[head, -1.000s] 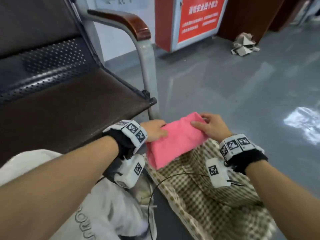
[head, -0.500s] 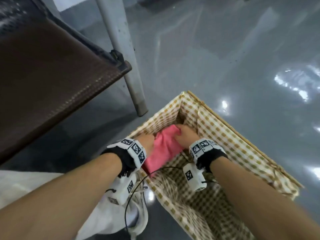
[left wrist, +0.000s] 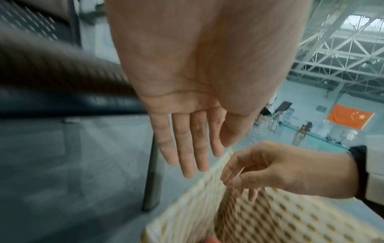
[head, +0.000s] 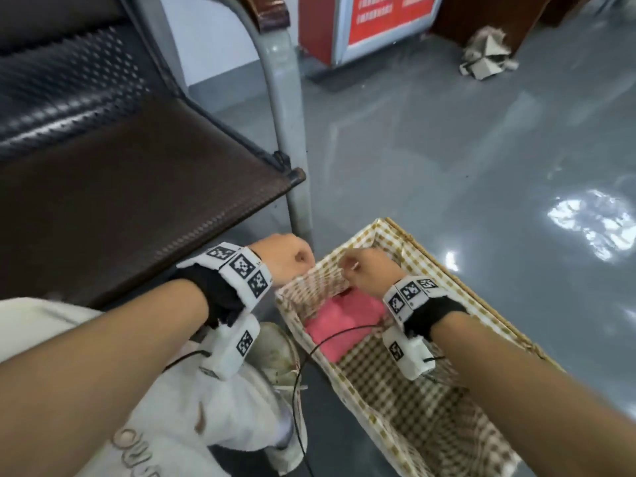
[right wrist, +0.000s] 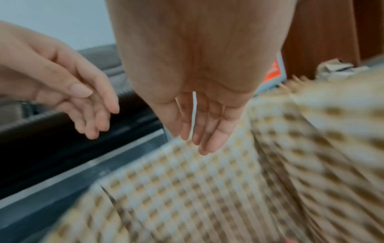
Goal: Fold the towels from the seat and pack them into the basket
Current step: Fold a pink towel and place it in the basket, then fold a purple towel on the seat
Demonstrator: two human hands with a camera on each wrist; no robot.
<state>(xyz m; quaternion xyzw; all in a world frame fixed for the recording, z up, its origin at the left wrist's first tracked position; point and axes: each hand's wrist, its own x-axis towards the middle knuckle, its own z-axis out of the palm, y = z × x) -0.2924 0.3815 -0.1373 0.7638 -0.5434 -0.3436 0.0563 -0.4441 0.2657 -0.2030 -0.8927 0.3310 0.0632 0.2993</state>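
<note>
Pink towel [head: 344,325] lay packed at the basket's [head: 481,304] far end. Left hand [head: 287,258] and right hand [head: 368,268] hung relaxed, holding nothing. Seat [head: 137,201] showed no towels; probably done.

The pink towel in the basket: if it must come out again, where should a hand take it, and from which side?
Judging from the head view, take the pink towel at its near folded edge, from above. It lies flat on the bottom of the basket, whose checked walls block any sideways approach.
</note>
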